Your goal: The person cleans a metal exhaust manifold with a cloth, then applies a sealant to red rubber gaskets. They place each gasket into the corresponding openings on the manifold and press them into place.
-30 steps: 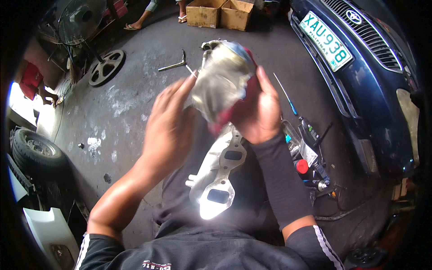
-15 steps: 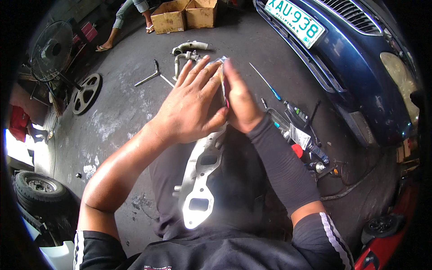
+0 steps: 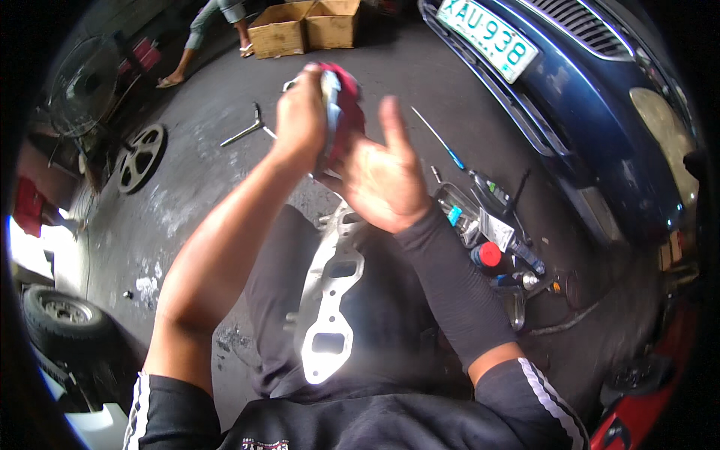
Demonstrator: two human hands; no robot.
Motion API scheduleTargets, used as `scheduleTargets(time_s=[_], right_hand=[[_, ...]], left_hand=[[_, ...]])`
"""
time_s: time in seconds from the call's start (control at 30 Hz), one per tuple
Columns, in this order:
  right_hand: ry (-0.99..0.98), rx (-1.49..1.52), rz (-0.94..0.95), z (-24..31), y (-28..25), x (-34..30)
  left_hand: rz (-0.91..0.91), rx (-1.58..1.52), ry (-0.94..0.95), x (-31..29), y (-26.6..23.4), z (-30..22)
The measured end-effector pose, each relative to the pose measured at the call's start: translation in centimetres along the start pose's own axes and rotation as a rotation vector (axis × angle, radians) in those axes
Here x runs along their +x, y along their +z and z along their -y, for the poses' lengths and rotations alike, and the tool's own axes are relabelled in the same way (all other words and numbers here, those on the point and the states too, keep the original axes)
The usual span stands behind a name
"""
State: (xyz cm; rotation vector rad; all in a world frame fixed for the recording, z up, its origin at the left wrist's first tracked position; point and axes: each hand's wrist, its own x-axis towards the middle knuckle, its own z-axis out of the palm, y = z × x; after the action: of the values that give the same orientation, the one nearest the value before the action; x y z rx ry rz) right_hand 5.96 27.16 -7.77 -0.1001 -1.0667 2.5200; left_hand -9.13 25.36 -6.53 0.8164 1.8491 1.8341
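Blurred by motion, a flat red and silver packet is upright in front of me. My left hand is closed round its left side. My right hand is beside the packet's lower right, palm turned inward and thumb spread away; its other fingers are partly hidden and smeared, and it seems not to grip. Below both hands a silver metal manifold with a flat flange and several port openings rests lengthwise on my lap. Its far end is partly covered by my hands.
On the floor at right are a blue-handled screwdriver, a dark bottle and a red-capped container. A T-shaped wrench lies at left. A dark blue car, a standing fan, cardboard boxes and a wheel surround me.
My palms, pressed close around the packet, have come apart. My left hand has moved up and away with the packet, showing more of its red face; my right hand has dropped lower, thumb spread.
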Motion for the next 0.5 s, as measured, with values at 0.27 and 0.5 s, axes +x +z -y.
scheduleTargets(time_s=[0.27, 0.5], right_hand=[[-1.007, -0.477, -0.798, 0.6, -6.2, 6.1], [-0.119, -1.502, -0.987, 0.4, -24.4, -9.0]], left_hand=[[0.818, -0.475, -0.218, -5.1, 0.6, 2.1], [0.165, -0.024, -0.302, -2.6, -14.9, 7.7]])
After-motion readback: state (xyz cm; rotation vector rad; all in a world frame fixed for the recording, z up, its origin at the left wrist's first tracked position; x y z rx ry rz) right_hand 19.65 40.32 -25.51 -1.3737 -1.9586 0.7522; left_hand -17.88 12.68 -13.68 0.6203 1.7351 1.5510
